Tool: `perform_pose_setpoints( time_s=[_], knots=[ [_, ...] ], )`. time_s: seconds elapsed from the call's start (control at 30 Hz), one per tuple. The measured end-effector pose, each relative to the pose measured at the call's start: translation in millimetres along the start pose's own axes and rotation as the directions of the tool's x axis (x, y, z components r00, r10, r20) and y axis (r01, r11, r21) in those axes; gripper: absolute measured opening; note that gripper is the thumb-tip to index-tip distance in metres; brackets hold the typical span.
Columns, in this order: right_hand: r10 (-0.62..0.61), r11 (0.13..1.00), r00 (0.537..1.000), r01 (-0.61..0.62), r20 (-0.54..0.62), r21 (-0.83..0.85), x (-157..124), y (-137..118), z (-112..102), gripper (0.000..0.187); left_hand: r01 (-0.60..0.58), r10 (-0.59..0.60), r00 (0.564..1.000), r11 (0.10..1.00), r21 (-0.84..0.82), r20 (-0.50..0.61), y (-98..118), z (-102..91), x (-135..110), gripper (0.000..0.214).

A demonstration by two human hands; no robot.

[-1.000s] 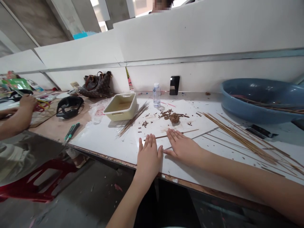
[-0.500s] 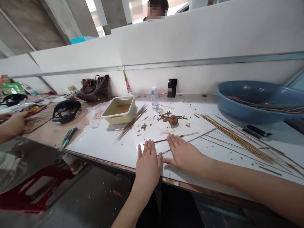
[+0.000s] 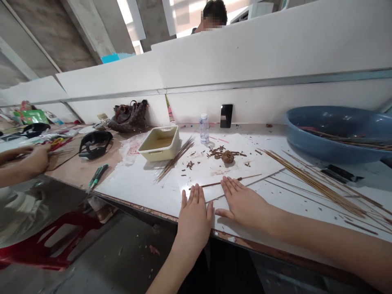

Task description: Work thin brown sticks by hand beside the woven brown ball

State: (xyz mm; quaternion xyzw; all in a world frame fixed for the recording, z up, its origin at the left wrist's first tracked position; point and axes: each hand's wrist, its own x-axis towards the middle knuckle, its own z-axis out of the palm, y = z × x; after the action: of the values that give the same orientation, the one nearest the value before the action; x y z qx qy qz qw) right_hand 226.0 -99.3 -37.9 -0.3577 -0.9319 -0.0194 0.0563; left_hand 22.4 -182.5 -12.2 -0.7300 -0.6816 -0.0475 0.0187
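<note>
My left hand (image 3: 194,214) and my right hand (image 3: 243,201) lie flat and open, palms down, side by side on the white board (image 3: 143,183) near its front edge. A single thin stick (image 3: 225,181), brown-coated along part of its length, lies across the board just past my fingertips; I cannot tell whether they touch it. Farther back sit a brown lump of paste (image 3: 227,156) with scattered crumbs, a cream tray (image 3: 159,143) and a small bundle of sticks (image 3: 174,159).
A long fan of bare sticks (image 3: 312,181) lies at the right, beside a big blue basin (image 3: 337,130). A water bottle (image 3: 203,128) and a phone (image 3: 226,116) stand by the back wall. Another person's hand (image 3: 36,159) works at the left, near a black headset (image 3: 93,143) and green pens (image 3: 97,175).
My hands stay flat on the board, with the stick lying a little farther up my fingertips than before. The view has tilted slightly. The other person's hand at the left has shifted.
</note>
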Motion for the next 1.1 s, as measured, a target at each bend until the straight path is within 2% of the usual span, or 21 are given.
perform_pose_setpoints(
  time_s=[0.27, 0.5, 0.7, 0.83, 0.93, 1.1],
  knots=[
    [0.024, 1.000, 1.000, -0.024, 0.008, -0.005, 5.2, 0.1, -1.6, 0.118, -0.007, 0.006, 0.999, 1.000, 0.008, 0.054, 2.9, -15.2, 2.8, 0.064],
    [0.017, 1.000, 1.000, -0.017, 0.020, -0.016, -5.8, -3.7, 1.1, 0.115, -0.027, 0.028, 0.998, 0.999, -0.018, 0.061, 0.3, -15.3, -11.9, 0.065],
    [0.006, 0.997, 0.998, -0.002, 0.058, -0.073, -8.4, -6.5, -5.6, 0.114, -0.036, 0.038, 0.997, 0.999, -0.026, 0.074, 2.3, -17.4, -21.7, 0.065],
    [-0.018, 0.999, 0.999, 0.020, 0.045, -0.043, -13.9, -10.6, -13.0, 0.109, -0.040, 0.042, 0.997, 0.998, -0.048, 0.057, 0.9, -17.8, -25.6, 0.062],
    [-0.066, 0.998, 0.998, 0.067, 0.020, -0.017, -12.3, -13.7, -19.9, 0.106, -0.028, 0.029, 0.999, 0.998, -0.062, 0.020, 0.1, -13.9, -17.8, 0.064],
    [-0.099, 0.995, 0.995, 0.098, 0.030, 0.028, 8.9, -5.8, -23.5, 0.106, -0.010, 0.013, 0.999, 0.997, -0.078, 0.034, 2.7, -3.3, 8.1, 0.062]
  ],
)
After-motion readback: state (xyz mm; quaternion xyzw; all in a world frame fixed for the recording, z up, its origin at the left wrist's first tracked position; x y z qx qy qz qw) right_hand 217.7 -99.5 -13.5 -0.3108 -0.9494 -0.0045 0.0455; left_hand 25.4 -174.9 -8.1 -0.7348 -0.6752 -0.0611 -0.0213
